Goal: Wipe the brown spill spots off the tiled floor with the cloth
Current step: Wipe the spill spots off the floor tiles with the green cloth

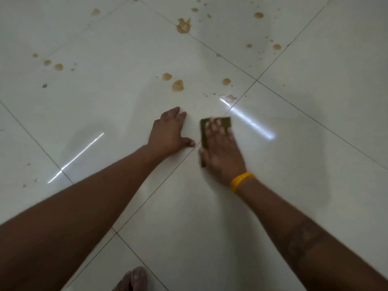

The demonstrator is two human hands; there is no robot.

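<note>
While my left hand (168,133) lies flat, fingers straight, palm down on the tiled floor (294,164), my right hand (220,152) presses the dark green cloth (204,129) against a tile just right of a grout line, fingers spread straight over it, thumb along its near edge. Brown spill spots (178,85) lie beyond both hands, the nearest (230,98) just ahead of the cloth. A yellow wristband (241,181) circles my right wrist. Toes (134,279) show at the bottom edge.
</note>
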